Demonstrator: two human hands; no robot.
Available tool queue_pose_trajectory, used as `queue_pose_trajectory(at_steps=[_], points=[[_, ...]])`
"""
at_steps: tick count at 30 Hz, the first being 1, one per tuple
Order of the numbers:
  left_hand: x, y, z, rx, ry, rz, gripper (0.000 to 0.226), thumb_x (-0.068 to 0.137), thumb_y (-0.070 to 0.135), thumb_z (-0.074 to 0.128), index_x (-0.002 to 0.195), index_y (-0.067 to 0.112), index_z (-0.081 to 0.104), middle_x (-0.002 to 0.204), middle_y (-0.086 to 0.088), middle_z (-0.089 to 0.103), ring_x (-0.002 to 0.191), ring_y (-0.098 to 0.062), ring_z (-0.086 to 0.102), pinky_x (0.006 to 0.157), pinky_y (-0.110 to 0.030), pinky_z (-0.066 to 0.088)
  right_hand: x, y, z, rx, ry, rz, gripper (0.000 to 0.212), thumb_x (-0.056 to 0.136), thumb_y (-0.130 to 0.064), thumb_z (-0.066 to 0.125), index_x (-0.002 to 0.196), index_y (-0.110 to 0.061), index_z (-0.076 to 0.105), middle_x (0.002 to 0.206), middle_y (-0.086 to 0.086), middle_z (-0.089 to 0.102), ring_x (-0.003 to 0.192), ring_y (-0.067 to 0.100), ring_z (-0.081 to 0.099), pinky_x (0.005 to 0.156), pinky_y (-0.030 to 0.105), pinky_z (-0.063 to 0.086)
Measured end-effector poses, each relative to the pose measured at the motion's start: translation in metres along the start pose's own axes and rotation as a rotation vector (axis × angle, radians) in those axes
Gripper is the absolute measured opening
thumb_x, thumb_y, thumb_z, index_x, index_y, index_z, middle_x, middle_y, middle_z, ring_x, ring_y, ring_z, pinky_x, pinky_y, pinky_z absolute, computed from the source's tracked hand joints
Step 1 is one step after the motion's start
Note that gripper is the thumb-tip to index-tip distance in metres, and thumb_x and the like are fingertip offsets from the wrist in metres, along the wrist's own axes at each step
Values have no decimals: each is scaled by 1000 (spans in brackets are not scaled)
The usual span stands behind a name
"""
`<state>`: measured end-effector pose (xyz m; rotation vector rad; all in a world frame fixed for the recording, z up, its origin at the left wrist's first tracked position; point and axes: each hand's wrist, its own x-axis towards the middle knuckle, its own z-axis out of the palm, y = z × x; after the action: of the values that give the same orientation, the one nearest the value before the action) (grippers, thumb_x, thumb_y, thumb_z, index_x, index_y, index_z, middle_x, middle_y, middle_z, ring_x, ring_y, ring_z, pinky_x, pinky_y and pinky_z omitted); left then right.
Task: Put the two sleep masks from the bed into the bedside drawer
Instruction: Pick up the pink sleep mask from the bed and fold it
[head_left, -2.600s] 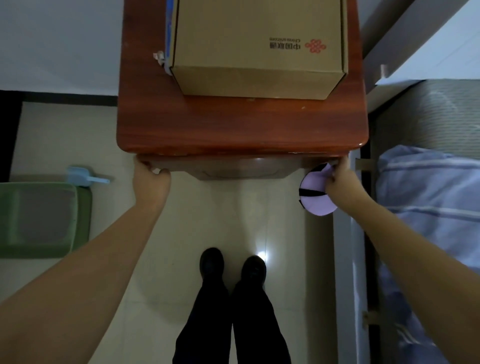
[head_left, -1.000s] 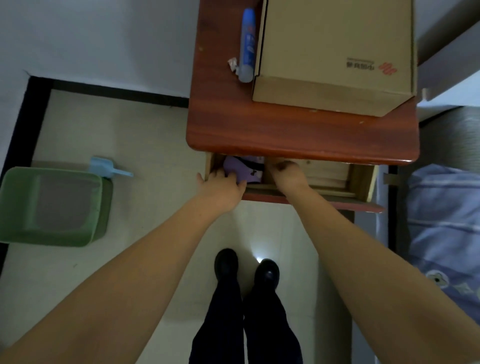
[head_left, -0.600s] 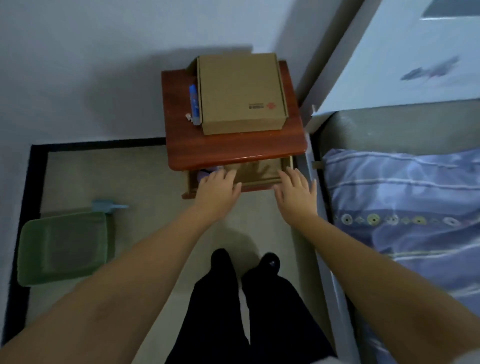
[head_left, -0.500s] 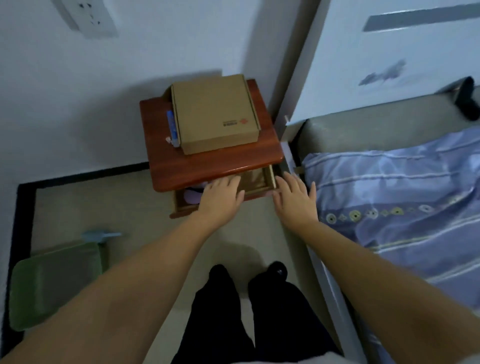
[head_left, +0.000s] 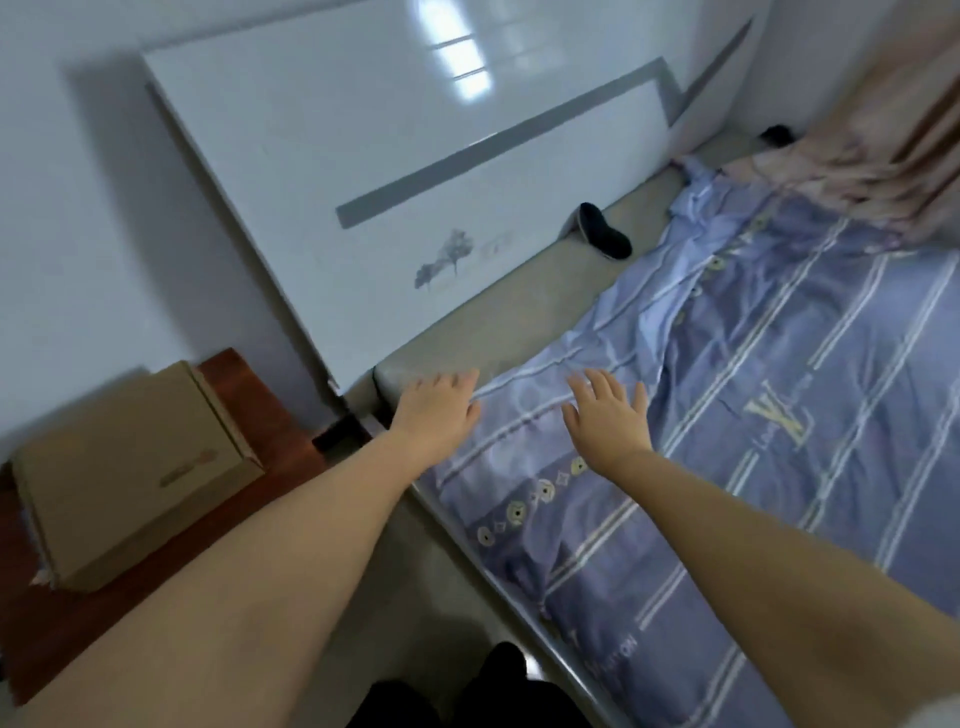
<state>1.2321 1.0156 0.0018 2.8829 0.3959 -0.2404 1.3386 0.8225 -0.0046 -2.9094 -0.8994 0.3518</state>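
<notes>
Both hands, left hand (head_left: 436, 405) and right hand (head_left: 608, 413), are hovering empty with fingers spread over the bed (head_left: 753, 415); a dark mask (head_left: 605, 236) is lying by the headboard (head_left: 415, 156).

Head camera looks down, tilted, over the bed (head_left: 779, 395) and nightstand (head_left: 270, 415).

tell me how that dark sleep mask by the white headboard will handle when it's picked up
The dark sleep mask probably goes floppy when lifted: it looks like thin soft fabric, one end curling up against the white headboard. Likely light; a pinch should do. It looks unlikely to roll or slip off the beige mattress.
</notes>
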Motion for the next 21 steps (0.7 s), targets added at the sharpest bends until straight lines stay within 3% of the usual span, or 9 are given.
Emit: queue_pose_trajectory(at_steps=[10, 15, 18, 20, 21], points=[[196, 30, 10, -57, -122, 108, 49, 98, 33, 34, 142, 12, 29, 142, -17, 42, 123, -34, 45, 99, -44, 38, 138, 92, -10, 78, -54, 212, 45, 98, -35, 25, 140, -20, 27, 153, 6, 24, 142, 25, 15, 116, 57, 11], [319, 19, 53, -92, -210, 184, 48, 98, 32, 36, 141, 12, 30, 141, -17, 42, 123, -35, 46, 98, -45, 38, 247, 113, 24, 158, -105, 357, 43, 98, -32, 25, 138, -20, 29, 152, 7, 25, 141, 26, 17, 114, 56, 14], [359, 6, 73, -56, -227, 202, 51, 97, 33, 38, 143, 12, 29, 144, -17, 40, 126, -34, 43, 101, -44, 37, 289, 107, 37, 191, -183, 348, 45, 98, -32, 26, 141, -21, 25, 155, 8, 18, 143, 26, 13, 116, 55, 10], [449, -5, 120, -35, -278, 223, 54, 95, 35, 38, 143, 13, 27, 146, -17, 36, 131, -32, 38, 105, -44, 33, 381, 128, 71, 215, -189, 392, 47, 98, -31, 29, 142, -19, 23, 155, 9, 19, 142, 27, 15, 116, 54, 13], [451, -4, 123, -5, -290, 239, 57, 95, 37, 37, 145, 14, 23, 150, -17, 31, 137, -31, 31, 109, -46, 30, 388, 127, 68, 209, -168, 385, 47, 97, -30, 31, 142, -18, 24, 154, 10, 22, 142, 28, 17, 116, 53, 15]])
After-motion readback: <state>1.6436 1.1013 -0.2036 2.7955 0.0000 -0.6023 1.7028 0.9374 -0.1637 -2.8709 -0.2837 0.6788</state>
